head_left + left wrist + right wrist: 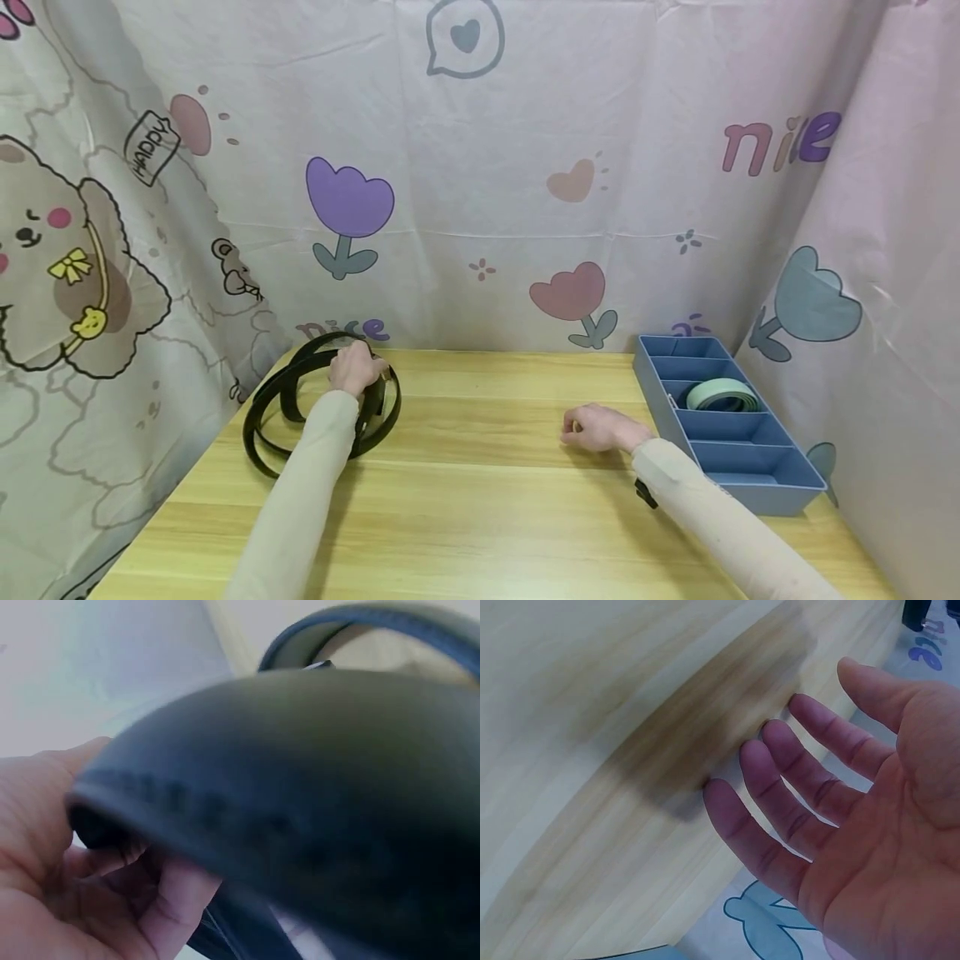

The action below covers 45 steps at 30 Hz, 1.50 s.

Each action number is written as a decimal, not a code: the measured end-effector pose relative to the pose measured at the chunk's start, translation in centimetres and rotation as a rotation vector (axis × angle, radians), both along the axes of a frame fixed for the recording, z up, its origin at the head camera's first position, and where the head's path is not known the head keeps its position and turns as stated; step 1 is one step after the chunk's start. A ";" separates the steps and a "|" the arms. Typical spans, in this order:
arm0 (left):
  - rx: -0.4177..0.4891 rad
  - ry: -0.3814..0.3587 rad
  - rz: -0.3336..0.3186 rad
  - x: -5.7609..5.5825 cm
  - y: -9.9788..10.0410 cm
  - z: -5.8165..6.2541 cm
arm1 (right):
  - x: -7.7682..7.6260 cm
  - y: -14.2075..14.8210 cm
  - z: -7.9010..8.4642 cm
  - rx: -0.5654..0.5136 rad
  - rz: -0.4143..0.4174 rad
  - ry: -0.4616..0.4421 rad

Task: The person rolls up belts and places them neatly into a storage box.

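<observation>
A black belt [264, 417], looped into several loose coils, lies at the left of the table. My left hand [356, 369] grips part of it at the upper right of the coils. In the left wrist view the stitched dark strap [300, 772] passes close to the camera, with my left fingers [184, 896] curled beneath it; the strap hides part of them. My right hand [600, 428] is over the table left of the blue box, holding nothing. The right wrist view shows its fingers [765, 832] relaxed and slightly bent above the wood.
A blue divided box [678, 425] stands at the right of the table [465, 517]. A rolled pale green belt [720, 392] sits in its middle compartment. Printed curtains [465, 167] hang behind the table and along both sides.
</observation>
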<state>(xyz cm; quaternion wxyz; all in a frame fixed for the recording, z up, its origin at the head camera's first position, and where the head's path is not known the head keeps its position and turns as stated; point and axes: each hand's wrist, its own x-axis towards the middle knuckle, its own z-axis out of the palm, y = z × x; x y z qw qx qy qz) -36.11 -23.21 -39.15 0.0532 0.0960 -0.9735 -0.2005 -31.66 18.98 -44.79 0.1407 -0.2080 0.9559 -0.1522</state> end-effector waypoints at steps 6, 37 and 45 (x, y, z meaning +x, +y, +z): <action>-0.034 0.158 -0.006 0.3 0.8 1.8 | -0.1 0.0 0.1 0.003 0.003 0.022; -0.558 0.327 -0.828 5.1 21.9 -1.7 | -0.3 -6.1 -0.2 -1.465 -0.339 -0.748; -0.689 0.439 -0.846 5.3 23.9 -5.7 | -0.3 -3.0 -2.0 -1.515 -0.526 -0.844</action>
